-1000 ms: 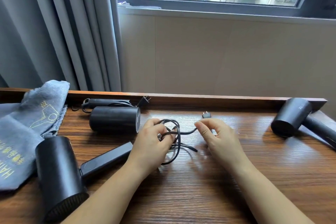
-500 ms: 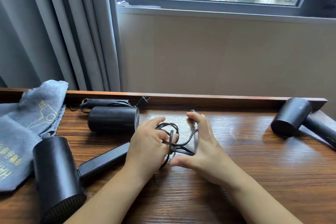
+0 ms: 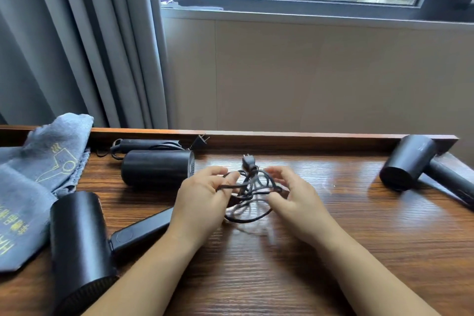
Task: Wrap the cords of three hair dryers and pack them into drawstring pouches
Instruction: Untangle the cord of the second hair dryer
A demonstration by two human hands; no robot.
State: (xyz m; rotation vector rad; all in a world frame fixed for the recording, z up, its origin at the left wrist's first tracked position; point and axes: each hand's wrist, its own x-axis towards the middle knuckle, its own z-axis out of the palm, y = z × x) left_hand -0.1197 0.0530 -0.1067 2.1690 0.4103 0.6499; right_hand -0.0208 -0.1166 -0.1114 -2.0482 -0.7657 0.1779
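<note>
A black hair dryer (image 3: 79,244) lies at the front left of the wooden table (image 3: 359,251), its handle pointing right. Its black cord (image 3: 252,194) is bunched in loops between my hands, the plug (image 3: 248,161) sticking up at the far side. My left hand (image 3: 202,197) pinches the loops on their left. My right hand (image 3: 297,197) closes on the bundle from the right. A second black dryer (image 3: 156,170) lies behind, its cord coiled along its handle by the table's back rail. A third dryer (image 3: 410,161) lies at the far right.
Grey drawstring pouches (image 3: 30,187) with yellow print are piled at the left edge. A raised wooden rail (image 3: 307,137) borders the table's far side. Grey curtains (image 3: 77,46) hang at the left, a window above the wall.
The right hand carried the cord's free end across the loops and came back to the right side; the plug now stands at the far side of the bundle. The dryers stayed put.
</note>
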